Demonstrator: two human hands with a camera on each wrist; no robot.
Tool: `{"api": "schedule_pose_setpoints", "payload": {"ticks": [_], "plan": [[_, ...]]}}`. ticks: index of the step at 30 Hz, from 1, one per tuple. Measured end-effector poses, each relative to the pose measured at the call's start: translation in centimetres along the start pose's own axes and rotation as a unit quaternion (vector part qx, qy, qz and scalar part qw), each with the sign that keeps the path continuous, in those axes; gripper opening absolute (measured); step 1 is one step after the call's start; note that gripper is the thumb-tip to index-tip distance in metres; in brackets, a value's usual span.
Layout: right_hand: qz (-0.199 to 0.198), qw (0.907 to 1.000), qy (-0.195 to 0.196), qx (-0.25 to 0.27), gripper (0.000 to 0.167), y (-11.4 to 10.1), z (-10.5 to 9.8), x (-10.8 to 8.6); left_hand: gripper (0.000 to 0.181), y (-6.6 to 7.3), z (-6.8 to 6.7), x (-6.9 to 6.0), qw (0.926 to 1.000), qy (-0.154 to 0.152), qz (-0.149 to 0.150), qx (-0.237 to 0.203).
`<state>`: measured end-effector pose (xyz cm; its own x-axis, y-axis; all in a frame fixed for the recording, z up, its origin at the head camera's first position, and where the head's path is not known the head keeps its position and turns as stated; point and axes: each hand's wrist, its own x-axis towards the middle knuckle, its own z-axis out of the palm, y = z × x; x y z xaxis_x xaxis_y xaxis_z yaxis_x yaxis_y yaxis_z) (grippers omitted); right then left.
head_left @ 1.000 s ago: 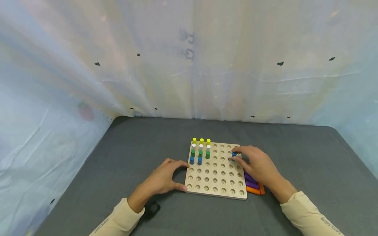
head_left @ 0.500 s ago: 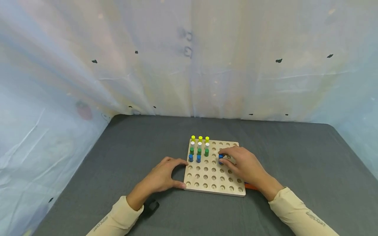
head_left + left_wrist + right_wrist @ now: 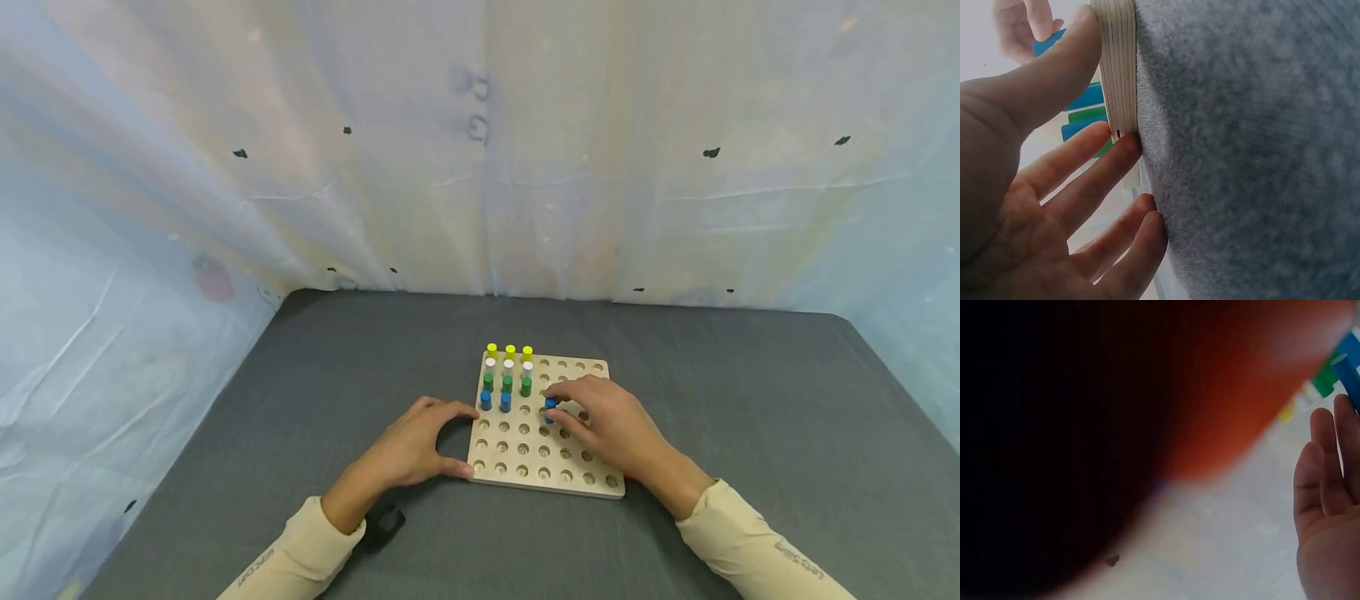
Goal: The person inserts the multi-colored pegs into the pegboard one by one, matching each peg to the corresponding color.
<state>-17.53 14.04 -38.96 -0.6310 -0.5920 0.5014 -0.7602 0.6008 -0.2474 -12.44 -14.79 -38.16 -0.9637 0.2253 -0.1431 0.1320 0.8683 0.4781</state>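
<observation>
A pale wooden pegboard (image 3: 543,482) with rows of round holes lies on the dark table. My left hand (image 3: 408,442) touches its left edge with thumb and fingertips; in the left wrist view the fingers (image 3: 1094,181) are fairly straight against the board's side. My right hand (image 3: 611,421) pinches a blue peg (image 3: 551,410) between thumb and fingers, over the middle of the board, right of the standing pegs. At the board's left stand yellow pegs (image 3: 510,351), white pegs (image 3: 508,367), green pegs (image 3: 507,384) and two blue pegs (image 3: 506,402).
A dark grey cloth (image 3: 375,350) covers the table. Behind it hangs a pale curtain (image 3: 420,167) with black marks. Near my left wrist lies a small black object (image 3: 386,525). A large dark, orange-edged blur fills much of the right wrist view.
My right hand has carried the blue peg leftward across the board, from its right side toward the standing pegs. My left hand has stayed at the board's left edge.
</observation>
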Motion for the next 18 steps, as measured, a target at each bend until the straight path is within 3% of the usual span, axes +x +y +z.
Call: {"api": "schedule_pose_setpoints", "payload": {"ticks": [4,18], "plan": [[-0.011,0.9999,-0.003,0.001,0.026,-0.7,0.3,0.6,0.071,0.2,0.0,0.0,1.0,-0.006,-0.007,0.003],[0.024,0.9995,-0.017,0.009,0.022,-1.5,0.6,1.5,0.071,0.2,-0.1,0.0,0.9999,-0.008,-0.007,0.004]]}}
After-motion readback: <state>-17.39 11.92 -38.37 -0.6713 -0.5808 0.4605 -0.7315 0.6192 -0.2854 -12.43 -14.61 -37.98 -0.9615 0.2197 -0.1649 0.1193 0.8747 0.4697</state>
